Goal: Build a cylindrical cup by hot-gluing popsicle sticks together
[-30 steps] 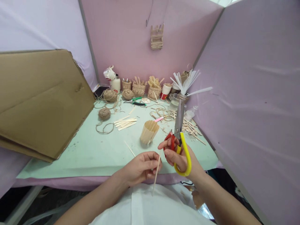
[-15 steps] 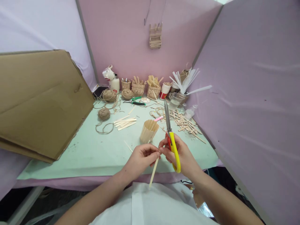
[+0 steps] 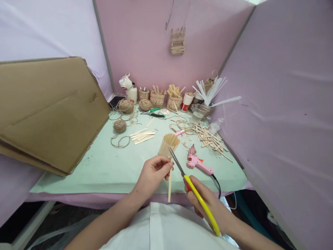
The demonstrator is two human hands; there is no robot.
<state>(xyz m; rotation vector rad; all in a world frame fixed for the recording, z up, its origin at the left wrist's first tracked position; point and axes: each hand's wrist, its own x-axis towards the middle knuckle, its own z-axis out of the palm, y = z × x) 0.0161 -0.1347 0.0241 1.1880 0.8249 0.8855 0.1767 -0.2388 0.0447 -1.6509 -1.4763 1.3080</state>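
Pinched between the thumb and fingers of my left hand (image 3: 156,170) is a thin pale wooden strip (image 3: 170,189), its long end hanging down toward the table edge. My right hand (image 3: 205,198) is wrapped round scissors (image 3: 200,199) with yellow and red handles. The scissors' blades point up and left, their tip close above my left fingertips and in front of a cup made of wooden sticks (image 3: 168,144). That cup stands on the table just beyond my left hand. To the right of the blades lies a pink glue gun (image 3: 199,163) with a black cord.
Flat wooden sticks (image 3: 142,136) lie left of the cup, and a heap of sticks (image 3: 212,140) lies at the right. Twine balls (image 3: 119,126), pliers (image 3: 154,113) and stick-filled baskets (image 3: 174,102) line the back. A large cardboard sheet (image 3: 52,114) leans at the left.
My right hand has moved down and away from my left fingers, and the scissors have swung from upright to tilting left. The glue gun has come into sight. The view has shifted slightly.
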